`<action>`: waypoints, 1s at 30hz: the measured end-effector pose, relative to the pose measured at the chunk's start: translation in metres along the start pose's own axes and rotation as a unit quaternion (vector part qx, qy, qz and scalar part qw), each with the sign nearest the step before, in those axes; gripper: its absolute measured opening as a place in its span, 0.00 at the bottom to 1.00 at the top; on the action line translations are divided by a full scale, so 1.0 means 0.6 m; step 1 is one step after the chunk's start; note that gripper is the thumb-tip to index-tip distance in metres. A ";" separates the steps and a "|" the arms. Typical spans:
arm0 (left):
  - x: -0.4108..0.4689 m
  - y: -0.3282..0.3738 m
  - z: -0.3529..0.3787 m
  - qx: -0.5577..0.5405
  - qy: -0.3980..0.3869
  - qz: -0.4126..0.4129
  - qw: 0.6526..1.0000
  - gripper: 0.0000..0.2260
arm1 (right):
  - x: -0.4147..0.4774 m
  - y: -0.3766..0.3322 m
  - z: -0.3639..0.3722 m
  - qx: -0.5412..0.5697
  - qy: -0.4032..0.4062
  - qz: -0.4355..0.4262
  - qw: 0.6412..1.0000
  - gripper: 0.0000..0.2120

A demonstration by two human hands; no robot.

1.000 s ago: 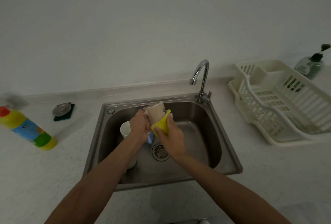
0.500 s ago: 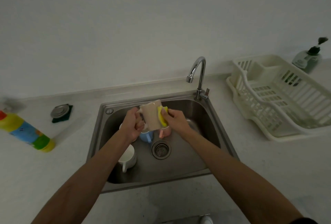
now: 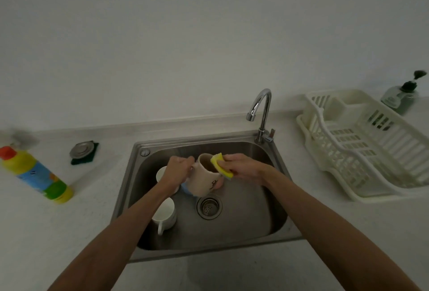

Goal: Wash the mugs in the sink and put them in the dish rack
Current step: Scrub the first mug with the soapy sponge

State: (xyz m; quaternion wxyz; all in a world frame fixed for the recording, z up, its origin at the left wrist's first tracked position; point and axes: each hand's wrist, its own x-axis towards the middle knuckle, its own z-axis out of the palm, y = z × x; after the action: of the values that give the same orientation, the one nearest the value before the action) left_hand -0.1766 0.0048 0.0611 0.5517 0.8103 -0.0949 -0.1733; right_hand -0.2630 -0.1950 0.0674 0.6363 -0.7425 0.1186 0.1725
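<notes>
Over the steel sink [image 3: 276, 207] my left hand [image 3: 177, 170] grips the handle of a beige mug [image 3: 204, 181], tilted with its mouth facing up and away. My right hand [image 3: 243, 167] holds a yellow sponge [image 3: 220, 165] pressed against the mug's rim. Under the beige mug a blue mug [image 3: 185, 189] and a bit of a pink one [image 3: 221, 181] show. A white mug [image 3: 166, 213] stands in the basin at the left, and another white mug [image 3: 161, 173] sits behind my left wrist. The cream dish rack [image 3: 362, 149] stands on the counter to the right.
A chrome tap [image 3: 262, 109] rises behind the sink; no water is visible. A yellow detergent bottle [image 3: 34, 174] lies on the left counter. The sink plug on a dark pad [image 3: 82, 151] is near it. A soap dispenser [image 3: 401, 95] stands behind the rack. The drain [image 3: 209, 206] is uncovered.
The beige mug has been turned so its mouth now faces up. The sponge has shifted from the mug's side to its rim.
</notes>
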 end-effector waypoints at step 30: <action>-0.020 -0.031 0.020 -0.258 -0.167 -0.228 0.924 0.09 | 0.011 0.019 -0.011 -0.381 0.159 -0.223 0.883 0.14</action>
State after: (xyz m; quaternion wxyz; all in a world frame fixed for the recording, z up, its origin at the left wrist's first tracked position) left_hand -0.1931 0.0055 0.0419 0.6632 0.5991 0.0492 -0.4459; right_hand -0.2606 -0.2034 0.0551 0.2986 -0.9520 -0.0260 -0.0625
